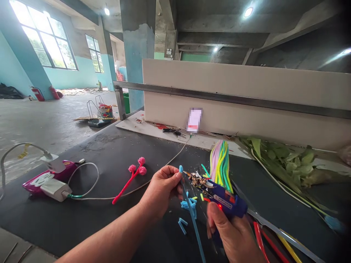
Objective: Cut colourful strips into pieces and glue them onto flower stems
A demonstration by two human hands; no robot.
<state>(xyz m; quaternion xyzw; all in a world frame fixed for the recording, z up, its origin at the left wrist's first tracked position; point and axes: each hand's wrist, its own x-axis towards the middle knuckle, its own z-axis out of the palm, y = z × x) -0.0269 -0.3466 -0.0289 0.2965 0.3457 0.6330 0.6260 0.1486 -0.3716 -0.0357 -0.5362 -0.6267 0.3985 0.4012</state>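
Observation:
Pinched in my left hand is a blue pipe cleaner stem with a small rounded tip on top. My right hand grips a dark blue hot glue gun, its red light lit. The gun's nozzle, crusted with brown and white residue, points left, close beside the stem's tip; whether they touch I cannot tell. Short cut blue pipe cleaner pieces lie on the dark table under my hands. A finished-looking pink pipe cleaner sprig with three fluffy balls lies to the left.
Behind the gun lies a bundle of multicoloured pipe cleaners. A purple power strip with chargers is at left; its cable runs to a phone against the board. Leafy stems lie right. Red-handled pliers lie near front right.

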